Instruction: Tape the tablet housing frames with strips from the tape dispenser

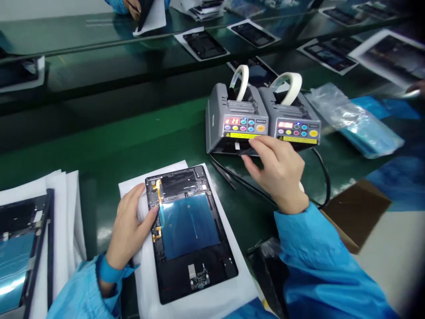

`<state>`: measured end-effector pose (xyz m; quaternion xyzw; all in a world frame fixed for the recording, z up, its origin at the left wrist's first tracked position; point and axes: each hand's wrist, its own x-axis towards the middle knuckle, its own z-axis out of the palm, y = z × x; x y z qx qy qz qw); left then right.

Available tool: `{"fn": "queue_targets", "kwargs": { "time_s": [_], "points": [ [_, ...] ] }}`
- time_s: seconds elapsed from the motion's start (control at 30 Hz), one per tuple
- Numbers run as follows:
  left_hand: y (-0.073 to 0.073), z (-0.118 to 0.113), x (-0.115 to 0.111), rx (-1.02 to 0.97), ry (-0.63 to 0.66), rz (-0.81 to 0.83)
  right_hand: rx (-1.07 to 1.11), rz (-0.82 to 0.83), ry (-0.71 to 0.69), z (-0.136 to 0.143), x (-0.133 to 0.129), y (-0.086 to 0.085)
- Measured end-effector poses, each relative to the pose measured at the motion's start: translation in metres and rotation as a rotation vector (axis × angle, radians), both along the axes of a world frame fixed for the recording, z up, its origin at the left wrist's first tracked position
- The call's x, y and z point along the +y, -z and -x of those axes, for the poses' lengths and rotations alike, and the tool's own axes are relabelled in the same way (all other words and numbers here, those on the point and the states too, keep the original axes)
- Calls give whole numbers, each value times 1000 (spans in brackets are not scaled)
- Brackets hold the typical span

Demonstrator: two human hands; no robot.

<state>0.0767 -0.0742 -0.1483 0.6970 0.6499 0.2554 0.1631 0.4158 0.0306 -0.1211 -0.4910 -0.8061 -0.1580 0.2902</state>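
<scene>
An open tablet (191, 226) with a blue-filmed battery and orange flex cables lies on white foam sheets (229, 252). My left hand (129, 226) holds its left edge, thumb on top and fingers along the side. My right hand (277, 170) is at the front of the left tape dispenser (237, 117), thumb and index finger bent toward each other. Something dark and thin shows near these fingertips; I cannot make out what it is. Just left of them, a small white piece of tape (237, 145) sticks out of the dispenser's outlet.
A second tape dispenser (292, 117) stands alongside, with a black cable (252, 182) in front. Another open tablet (23, 248) lies on sheets at left. Bagged blue parts (358, 119) and a cardboard box (357, 212) are at right. Across the bench, a co-worker's hand (133, 8) holds a panel.
</scene>
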Motion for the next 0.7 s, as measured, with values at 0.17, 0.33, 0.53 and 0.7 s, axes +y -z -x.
{"fn": "queue_targets", "kwargs": {
  "time_s": [0.17,0.33,0.53,0.7],
  "points": [
    [2,0,-2,-3,19,0,8,-133,-72,5,19,22],
    [3,1,0,-13,26,-5,-9,-147,-124,-1,19,33],
    [2,0,3,-21,17,0,-87,-182,-111,-2,13,21],
    [2,1,6,-30,-1,20,18,-18,-334,35,-2,-4]
  ]
}}
